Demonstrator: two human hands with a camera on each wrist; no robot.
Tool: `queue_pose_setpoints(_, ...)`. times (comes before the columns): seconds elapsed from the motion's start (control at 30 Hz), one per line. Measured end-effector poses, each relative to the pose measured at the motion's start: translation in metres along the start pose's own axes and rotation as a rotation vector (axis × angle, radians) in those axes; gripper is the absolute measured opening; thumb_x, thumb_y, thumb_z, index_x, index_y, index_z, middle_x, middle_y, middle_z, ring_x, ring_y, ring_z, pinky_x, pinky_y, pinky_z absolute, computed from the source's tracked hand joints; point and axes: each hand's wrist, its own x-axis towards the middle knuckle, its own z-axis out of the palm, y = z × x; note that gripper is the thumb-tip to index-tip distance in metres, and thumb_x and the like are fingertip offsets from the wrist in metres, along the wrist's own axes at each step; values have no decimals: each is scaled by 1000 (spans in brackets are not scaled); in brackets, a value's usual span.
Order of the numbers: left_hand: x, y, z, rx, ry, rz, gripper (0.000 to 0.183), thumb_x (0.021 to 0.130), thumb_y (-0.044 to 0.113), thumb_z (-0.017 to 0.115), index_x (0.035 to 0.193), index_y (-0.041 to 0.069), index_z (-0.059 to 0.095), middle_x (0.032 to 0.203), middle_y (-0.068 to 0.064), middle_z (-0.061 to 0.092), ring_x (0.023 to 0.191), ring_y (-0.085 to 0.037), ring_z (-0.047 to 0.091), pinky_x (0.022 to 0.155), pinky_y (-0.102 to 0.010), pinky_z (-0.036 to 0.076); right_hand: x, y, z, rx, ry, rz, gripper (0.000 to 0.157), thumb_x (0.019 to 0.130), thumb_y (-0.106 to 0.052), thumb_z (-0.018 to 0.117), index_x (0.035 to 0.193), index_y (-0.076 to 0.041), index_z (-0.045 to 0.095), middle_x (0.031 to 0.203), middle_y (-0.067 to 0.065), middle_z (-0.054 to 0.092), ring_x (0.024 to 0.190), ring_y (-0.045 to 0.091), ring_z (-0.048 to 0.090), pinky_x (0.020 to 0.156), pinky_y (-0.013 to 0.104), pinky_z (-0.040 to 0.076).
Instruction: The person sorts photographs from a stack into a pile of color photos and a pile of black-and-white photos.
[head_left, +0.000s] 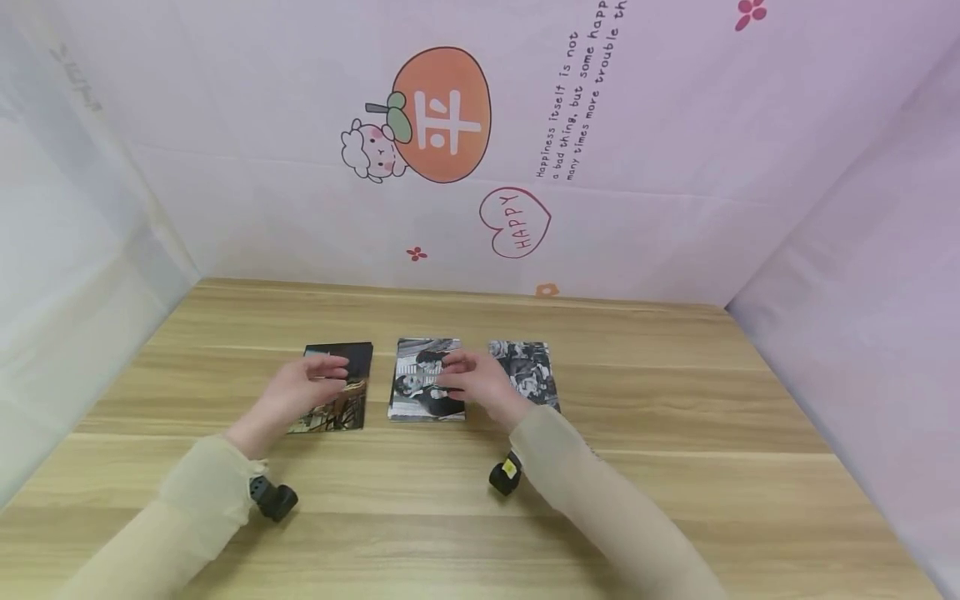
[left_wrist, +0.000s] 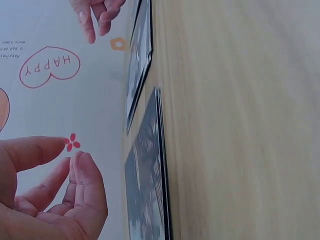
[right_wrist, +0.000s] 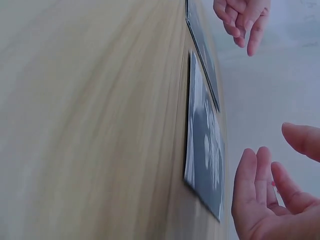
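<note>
Three stacks of photo cards lie in a row on the wooden table. My left hand (head_left: 310, 383) hovers over the left stack, a dark coloured photo (head_left: 348, 408), with nothing between its thumb and fingers. Above the right edge of the middle stack, a black-and-white photo (head_left: 420, 396), hangs my right hand (head_left: 480, 382), its fingers loosely bent and holding nothing. The right stack, another black-and-white photo (head_left: 534, 371), is partly hidden by the right hand and wrist. In the left wrist view a gap shows between the left hand (left_wrist: 60, 195) and the cards.
The wooden table (head_left: 675, 500) meets a white printed cloth (head_left: 637, 242) at its far edge, and cloth walls rise on both sides. A small black camera sits at the left wrist (head_left: 273, 498) and another black camera (head_left: 506, 473) at the right.
</note>
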Motion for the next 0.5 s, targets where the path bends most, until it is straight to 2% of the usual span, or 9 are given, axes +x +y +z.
queue_pose_setpoints(0.27, 13, 15, 29, -130, -21, 7, 45, 94, 5, 52, 135, -9, 41, 130, -29, 49, 116, -35, 54, 93, -32, 52, -10, 11, -26, -23, 27, -20, 44, 86, -3, 64, 128, 2, 53, 119, 20, 61, 99, 26, 64, 84, 34, 56)
queue_pose_setpoints(0.5, 26, 27, 60, -142, -31, 22, 44, 92, 6, 56, 134, -3, 47, 127, -23, 54, 111, -31, 58, 90, -35, 53, -18, 21, -49, -7, 66, 16, 42, 88, -5, 63, 128, 2, 53, 114, 17, 60, 99, 25, 63, 86, 34, 56)
